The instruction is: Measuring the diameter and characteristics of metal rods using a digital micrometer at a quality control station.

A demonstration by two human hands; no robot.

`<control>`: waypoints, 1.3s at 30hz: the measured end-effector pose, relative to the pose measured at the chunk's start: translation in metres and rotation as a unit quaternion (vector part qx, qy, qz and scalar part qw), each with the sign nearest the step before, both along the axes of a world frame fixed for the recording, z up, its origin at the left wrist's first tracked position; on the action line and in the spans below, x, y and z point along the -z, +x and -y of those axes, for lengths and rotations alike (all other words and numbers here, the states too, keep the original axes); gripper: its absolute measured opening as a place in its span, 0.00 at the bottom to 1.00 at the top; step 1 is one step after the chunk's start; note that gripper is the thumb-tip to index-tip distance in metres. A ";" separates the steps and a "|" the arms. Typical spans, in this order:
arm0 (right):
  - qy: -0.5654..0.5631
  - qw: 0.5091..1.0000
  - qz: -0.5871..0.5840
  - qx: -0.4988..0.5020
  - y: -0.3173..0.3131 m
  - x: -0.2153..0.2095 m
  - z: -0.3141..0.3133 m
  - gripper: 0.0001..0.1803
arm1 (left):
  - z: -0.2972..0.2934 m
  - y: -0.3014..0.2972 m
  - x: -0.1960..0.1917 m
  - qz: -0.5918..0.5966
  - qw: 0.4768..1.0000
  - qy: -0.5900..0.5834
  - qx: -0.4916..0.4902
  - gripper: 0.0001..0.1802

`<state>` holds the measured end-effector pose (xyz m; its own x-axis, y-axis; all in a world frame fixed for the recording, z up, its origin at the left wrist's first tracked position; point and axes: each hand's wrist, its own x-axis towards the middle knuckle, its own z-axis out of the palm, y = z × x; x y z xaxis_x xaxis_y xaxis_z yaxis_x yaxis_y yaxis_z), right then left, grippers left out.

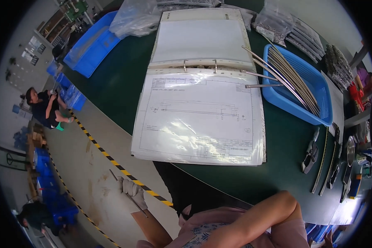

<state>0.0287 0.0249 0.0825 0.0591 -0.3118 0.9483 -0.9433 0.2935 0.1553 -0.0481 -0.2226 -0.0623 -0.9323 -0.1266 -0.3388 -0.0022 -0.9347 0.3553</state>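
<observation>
My left hand [132, 191], in a pale work glove, is out at the left past the table's edge. Its fingers are closed around a thin metal rod [139, 207], whose two ends stick out on either side of the fist. My right forearm [248, 219] bends across my body from the raised elbow, and the hand itself is below the picture. Before me on the green table [186, 175] lies an open ring binder [200, 68]. A technical drawing [194, 120] of a long shaft in a clear sleeve faces up in it.
A blue basket [273, 101] at the right holds several long metal rods [295, 82], some jutting over its rim toward the binder. Calipers [349, 165], a steel rule [320, 165] and a grey-handled hand tool [311, 155] lie nearer. Bagged parts [273, 25] and a blue bin [91, 45] stand farther back. Two people are at the left.
</observation>
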 end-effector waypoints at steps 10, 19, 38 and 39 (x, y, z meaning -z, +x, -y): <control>-0.020 0.995 0.075 0.055 -0.008 0.041 0.004 0.16 | -0.023 -0.009 -0.037 -0.027 0.997 -0.035 -0.059 0.11; 0.121 0.882 0.428 0.155 -0.027 0.074 -0.022 0.10 | -0.083 -0.018 -0.088 -0.188 0.980 -0.066 -0.021 0.18; -0.021 0.875 0.456 0.160 -0.026 0.069 -0.049 0.05 | -0.113 -0.007 -0.076 -0.186 0.895 -0.297 0.275 0.21; -0.033 0.871 0.458 0.173 -0.024 0.067 -0.055 0.04 | -0.111 -0.006 -0.075 -0.198 0.872 -0.268 0.359 0.21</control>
